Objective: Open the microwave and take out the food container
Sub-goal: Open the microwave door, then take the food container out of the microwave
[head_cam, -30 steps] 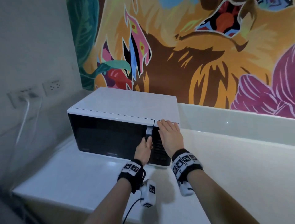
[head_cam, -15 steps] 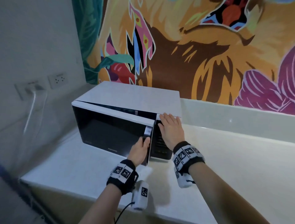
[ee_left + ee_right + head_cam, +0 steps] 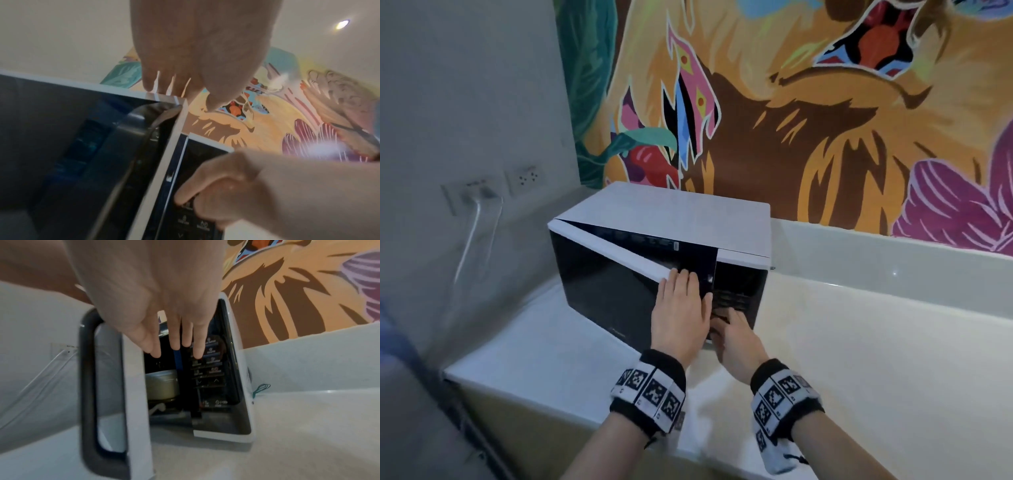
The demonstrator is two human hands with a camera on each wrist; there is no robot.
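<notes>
Risk lies chiefly in the narrow gap: the door (image 3: 619, 274) of the microwave (image 3: 688, 219) stands only partly ajar, so the right hand (image 3: 736, 339), its fingers straight and holding nothing as they point past the control panel (image 3: 207, 369) toward the cavity, could catch the door edge or tip the food container (image 3: 162, 386) if the reach precedes a wider swing. The left hand (image 3: 681, 315) lies flat and open, fingers extended over the door's top corner and gripping nothing, so a slip there may let the door drift back. Count: one microwave, one door with one dark handle (image 3: 88, 386), one pale container visible inside on the cavity floor, two hands.
</notes>
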